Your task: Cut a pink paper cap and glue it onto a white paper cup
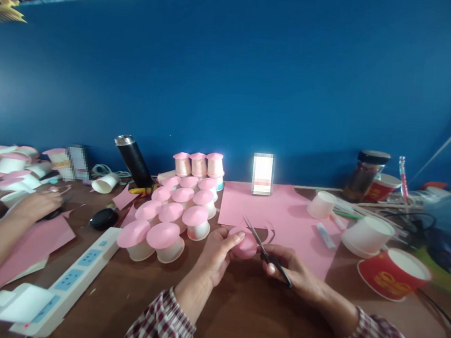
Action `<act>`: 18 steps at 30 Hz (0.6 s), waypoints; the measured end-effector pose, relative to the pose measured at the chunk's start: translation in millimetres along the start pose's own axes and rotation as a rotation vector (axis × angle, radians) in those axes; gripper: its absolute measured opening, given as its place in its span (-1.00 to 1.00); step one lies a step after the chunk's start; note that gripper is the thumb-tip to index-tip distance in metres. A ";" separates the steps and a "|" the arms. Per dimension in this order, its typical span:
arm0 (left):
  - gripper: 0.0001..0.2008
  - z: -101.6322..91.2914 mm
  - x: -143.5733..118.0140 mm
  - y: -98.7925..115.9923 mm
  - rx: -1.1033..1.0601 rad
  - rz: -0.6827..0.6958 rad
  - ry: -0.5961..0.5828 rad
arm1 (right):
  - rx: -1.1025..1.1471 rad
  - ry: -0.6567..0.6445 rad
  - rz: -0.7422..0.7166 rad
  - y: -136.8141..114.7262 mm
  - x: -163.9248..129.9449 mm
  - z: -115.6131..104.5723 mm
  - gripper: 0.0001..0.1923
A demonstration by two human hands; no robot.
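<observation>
Mid-cut, lower centre: two hands, pink paper, scissors.

Left hand (218,250) pinches a rounded pink paper piece (245,244), thumb on top, fingers curled under it. Right hand (293,269) is closed round the black handles of the scissors (261,240), blades parted and pointing up-left, over the paper piece; a thin pink strip curls off at its right side. Both sit just above the brown table (237,307), in front of a flat pink sheet (280,213). Left of centre: a cluster of pink-topped white cups (174,217). Black flask (133,161) leans behind them. White power strip (69,276) at lower left. Another person's hand (35,205) at the left edge rests on pink paper, grip unclear. Right side: white paper cups (367,235), red paper cup (394,273) on its side, dark jar (365,176).
</observation>
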State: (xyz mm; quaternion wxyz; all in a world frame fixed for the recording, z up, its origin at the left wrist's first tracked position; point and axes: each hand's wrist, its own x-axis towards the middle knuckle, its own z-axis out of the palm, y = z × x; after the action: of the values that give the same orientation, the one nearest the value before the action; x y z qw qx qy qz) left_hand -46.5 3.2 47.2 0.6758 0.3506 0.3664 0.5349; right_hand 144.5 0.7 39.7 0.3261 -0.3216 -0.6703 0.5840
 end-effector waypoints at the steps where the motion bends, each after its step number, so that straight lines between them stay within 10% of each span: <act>1: -0.74 -0.3 0.0 -0.1 0.005 -0.001 0.004 | -0.002 -0.003 -0.006 -0.1 0.1 0.2 -0.56; 18: -0.74 -5.0 2.8 -2.5 0.033 -0.024 -0.001 | -0.010 -0.039 -0.019 1.9 0.4 -0.7 -0.56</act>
State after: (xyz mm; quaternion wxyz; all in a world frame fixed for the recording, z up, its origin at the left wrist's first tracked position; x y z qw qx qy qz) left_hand -49.2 5.9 42.3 0.6765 0.3575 0.3792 0.5203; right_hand 144.9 1.6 38.0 0.3169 -0.3053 -0.6824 0.5836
